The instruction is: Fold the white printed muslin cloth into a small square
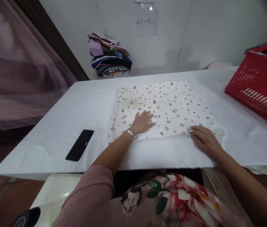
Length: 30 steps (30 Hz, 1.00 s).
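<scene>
A white cloth with small printed figures [157, 104] lies spread out on the table, roughly rectangular, with its near edge toward me. My left hand [143, 122] rests flat on its left part, fingers spread, a bracelet at the wrist. At the near right edge, my right hand [204, 138] pinches the hem between thumb and fingers, where the fabric is bunched into a small fold. Whether the cloth is one layer or several I cannot tell.
A black phone [80, 145] lies left of the cloth on the white-covered table [76, 104]. On the right stands a red plastic basket [261, 85]. Folded clothes are stacked [111, 56] by the wall behind, below a paper sign [145, 23] reading 45-50. A pink curtain [17, 63] hangs at left.
</scene>
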{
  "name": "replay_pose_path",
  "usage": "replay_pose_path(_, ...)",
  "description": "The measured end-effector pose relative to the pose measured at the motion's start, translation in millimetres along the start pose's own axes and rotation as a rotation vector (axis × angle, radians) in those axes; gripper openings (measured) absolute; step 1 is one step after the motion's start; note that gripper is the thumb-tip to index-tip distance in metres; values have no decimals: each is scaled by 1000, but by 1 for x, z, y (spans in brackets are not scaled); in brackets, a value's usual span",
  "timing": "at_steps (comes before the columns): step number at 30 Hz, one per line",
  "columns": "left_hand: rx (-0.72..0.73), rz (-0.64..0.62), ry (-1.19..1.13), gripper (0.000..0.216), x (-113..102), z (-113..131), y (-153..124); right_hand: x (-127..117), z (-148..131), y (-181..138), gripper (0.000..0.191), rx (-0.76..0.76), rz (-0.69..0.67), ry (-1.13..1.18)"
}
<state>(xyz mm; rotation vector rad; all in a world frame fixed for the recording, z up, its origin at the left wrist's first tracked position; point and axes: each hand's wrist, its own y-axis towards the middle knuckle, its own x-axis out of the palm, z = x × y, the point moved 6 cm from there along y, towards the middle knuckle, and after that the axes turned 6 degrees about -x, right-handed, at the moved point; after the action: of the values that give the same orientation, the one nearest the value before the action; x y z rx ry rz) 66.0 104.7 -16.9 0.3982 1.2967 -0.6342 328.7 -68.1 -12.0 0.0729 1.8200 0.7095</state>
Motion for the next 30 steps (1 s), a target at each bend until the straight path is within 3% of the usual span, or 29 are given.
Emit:
replay_pose_path(8, -42, -92, -176, 62, -12, -5, -2, -3, -2, 0, 11, -23, 19, -18)
replay_pose_path(14, -1, 2, -104, 66, -14, -20, -42, -2, -3, 2, 21, -56, 6, -17)
replay_pose_path(19, -31, 1, -116, 61, -7, -31, -45, -2, -2, 2, 21, -79, 41, 19)
replay_pose_path(24, -69, 10, -207, 50, -20, -23, -56, -2, -1, 0, 21, -88, 48, 35)
replay_pose_path(30, 125, 117, -215, 42, -17, -5, -89, -2, -4, 0, 18, -100, 43, -13)
